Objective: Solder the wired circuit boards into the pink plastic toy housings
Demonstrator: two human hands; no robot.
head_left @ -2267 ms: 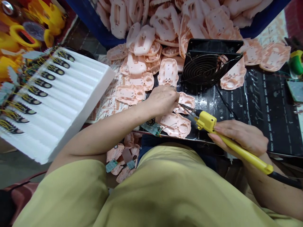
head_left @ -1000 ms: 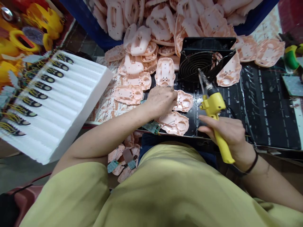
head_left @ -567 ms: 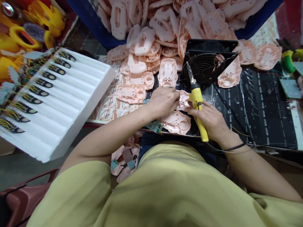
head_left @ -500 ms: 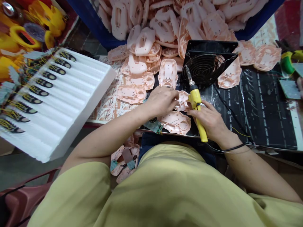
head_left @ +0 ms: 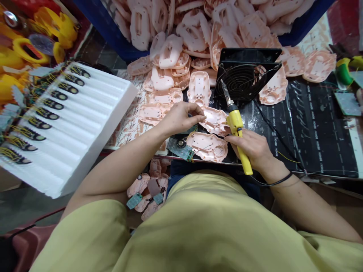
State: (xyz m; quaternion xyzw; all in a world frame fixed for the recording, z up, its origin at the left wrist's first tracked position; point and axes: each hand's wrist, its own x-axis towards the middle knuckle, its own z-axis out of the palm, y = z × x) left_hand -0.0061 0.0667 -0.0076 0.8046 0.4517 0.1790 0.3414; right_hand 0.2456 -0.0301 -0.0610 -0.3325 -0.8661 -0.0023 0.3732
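Observation:
My right hand is wrapped round a yellow soldering iron, its metal tip pointing up and away toward the fan. My left hand has thumb and fingers pinched at the left end of a pink plastic shell half, whose right end lies by the soldering iron and my right fingertips. Nearer the table edge, a second pink shell half lies with its inside up and a round speaker grille at its right. Beside it lies a green circuit board with a small round black speaker.
A black fan stands behind the soldering iron. A blue crate heaped with pink shells fills the back, with more shells stacked before it. At left, a white foam tray holds several wired speakers. A black mat covers the right side.
My left hand has shifted left, uncovering more of the pink shell half, which now shows its inside. The soldering iron stays in my right hand, almost unmoved.

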